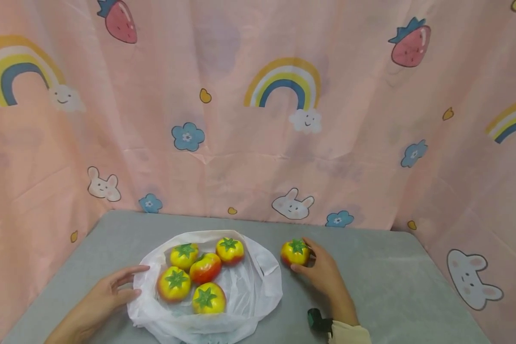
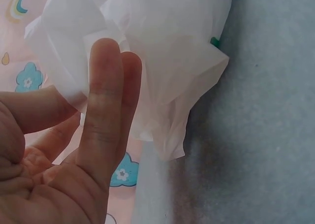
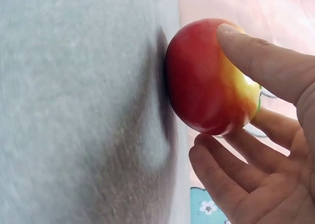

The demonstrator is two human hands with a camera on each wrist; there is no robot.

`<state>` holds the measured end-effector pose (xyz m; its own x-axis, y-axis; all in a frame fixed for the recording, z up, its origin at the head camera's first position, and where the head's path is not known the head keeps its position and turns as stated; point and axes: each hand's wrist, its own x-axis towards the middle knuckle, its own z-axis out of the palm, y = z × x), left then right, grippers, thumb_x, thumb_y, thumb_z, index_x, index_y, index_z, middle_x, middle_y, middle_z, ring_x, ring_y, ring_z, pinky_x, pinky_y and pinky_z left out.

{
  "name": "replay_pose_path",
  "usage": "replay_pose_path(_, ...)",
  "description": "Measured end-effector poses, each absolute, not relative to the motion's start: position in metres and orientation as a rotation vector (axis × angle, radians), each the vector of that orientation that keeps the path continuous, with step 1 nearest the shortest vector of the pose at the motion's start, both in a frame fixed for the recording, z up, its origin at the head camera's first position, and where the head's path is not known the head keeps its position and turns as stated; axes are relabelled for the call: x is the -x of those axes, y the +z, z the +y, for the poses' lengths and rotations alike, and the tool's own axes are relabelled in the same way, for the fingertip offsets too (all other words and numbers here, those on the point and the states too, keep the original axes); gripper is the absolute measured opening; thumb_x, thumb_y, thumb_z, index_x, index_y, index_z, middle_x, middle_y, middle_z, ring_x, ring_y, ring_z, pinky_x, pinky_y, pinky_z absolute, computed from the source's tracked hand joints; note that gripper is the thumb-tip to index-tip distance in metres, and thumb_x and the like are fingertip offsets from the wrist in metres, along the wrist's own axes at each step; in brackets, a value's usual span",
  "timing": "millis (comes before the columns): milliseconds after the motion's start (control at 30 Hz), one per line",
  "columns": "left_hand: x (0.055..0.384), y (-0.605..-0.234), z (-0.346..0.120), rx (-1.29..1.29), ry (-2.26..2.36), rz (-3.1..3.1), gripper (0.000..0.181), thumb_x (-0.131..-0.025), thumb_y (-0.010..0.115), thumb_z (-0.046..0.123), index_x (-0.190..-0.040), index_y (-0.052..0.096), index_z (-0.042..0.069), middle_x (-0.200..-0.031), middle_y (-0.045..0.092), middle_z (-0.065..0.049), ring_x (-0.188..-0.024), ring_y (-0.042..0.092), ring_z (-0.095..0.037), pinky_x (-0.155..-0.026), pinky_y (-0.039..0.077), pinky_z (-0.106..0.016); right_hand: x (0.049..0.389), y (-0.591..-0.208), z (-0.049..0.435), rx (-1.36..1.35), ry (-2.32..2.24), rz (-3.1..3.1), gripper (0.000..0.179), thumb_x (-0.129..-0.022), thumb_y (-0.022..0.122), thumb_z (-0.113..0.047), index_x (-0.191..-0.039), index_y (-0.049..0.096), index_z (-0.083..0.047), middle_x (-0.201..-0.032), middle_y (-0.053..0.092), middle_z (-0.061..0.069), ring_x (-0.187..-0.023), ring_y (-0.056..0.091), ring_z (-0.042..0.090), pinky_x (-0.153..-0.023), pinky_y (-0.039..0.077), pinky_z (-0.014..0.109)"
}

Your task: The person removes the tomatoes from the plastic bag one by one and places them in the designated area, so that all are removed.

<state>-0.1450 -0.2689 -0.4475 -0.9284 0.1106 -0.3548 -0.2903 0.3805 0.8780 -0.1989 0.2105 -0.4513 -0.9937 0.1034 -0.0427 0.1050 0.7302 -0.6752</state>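
A white plastic bag (image 1: 258,267) lies spread open on the grey table in the head view, with several red-and-yellow tomatoes (image 1: 174,284) inside. Green star-shaped tops show on most of them; one lies on its side. My left hand (image 1: 107,291) is at the bag's left rim, its finger and thumb spread apart against the plastic. In the left wrist view two of its fingers (image 2: 106,86) stretch out straight beside the bag. To the right of the bag, my right hand (image 1: 322,267) holds another tomato (image 3: 206,76), thumb on one side and fingers on the other, close over the tabletop.
The grey table (image 1: 391,286) runs back to a pink printed curtain (image 1: 241,181) that encloses the back and sides. A dark green device (image 1: 315,319) sits at my right wrist, just above a cream sleeve (image 1: 348,333).
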Motion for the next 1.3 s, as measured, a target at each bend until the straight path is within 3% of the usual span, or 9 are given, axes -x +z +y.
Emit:
replay_pose_path(200,0.144,-0.446,-0.268,0.159,1.539,2.309,0.065,-0.093,0.067,0.021,-0.151,0.04,0.011,-0.157,0.03,-0.027,-0.134,0.037,-0.042,-0.105,0.048,-0.052,0.199,-0.449,0.213,-0.172,-1.135,2.914,0.083,-0.085,0.079,-0.022,-0.153,0.035,-0.009,-0.155,0.041,0.021,-0.138,0.045,0.04,-0.11,0.042,0.054)
replay_pose_path(500,0.142,-0.446,-0.268,0.124,1.571,2.309,0.065,-0.091,0.069,0.018,-0.15,0.042,0.008,-0.154,0.034,-0.029,-0.126,0.047,-0.034,-0.093,0.056,-0.034,0.195,-0.442,0.213,-0.147,-1.114,2.956,0.082,-0.085,0.079,-0.025,-0.153,0.036,-0.009,-0.155,0.04,0.021,-0.139,0.044,0.041,-0.109,0.042,0.056)
replay_pose_path(767,0.144,-0.446,-0.266,0.161,1.546,2.323,0.065,-0.091,0.069,0.019,-0.15,0.042,0.01,-0.153,0.035,-0.03,-0.117,0.054,-0.029,-0.097,0.056,-0.044,0.191,-0.431,0.205,-0.115,-1.11,2.972,0.08,-0.086,0.078,-0.025,-0.152,0.037,-0.009,-0.154,0.04,0.023,-0.138,0.044,0.043,-0.108,0.043,0.057)
replay_pose_path(1000,0.142,-0.446,-0.268,0.072,1.554,2.349,0.069,-0.09,0.071,0.021,-0.15,0.041,0.006,-0.155,0.032,-0.03,-0.128,0.048,-0.039,-0.097,0.055,-0.042,0.184,-0.418,0.185,0.027,-1.131,3.031,0.074,-0.083,0.08,-0.026,-0.148,0.046,-0.01,-0.152,0.046,0.018,-0.135,0.047,0.041,-0.109,0.042,0.06)
replay_pose_path(1300,0.144,-0.446,-0.264,0.156,1.486,2.363,0.071,-0.088,0.074,0.02,-0.15,0.042,0.012,-0.149,0.037,-0.03,-0.112,0.061,-0.029,-0.096,0.056,-0.046,0.173,-0.407,0.147,0.247,-1.097,2.993,0.068,-0.081,0.082,-0.028,-0.142,0.054,-0.016,-0.147,0.053,0.01,-0.136,0.05,0.035,-0.109,0.044,0.057)
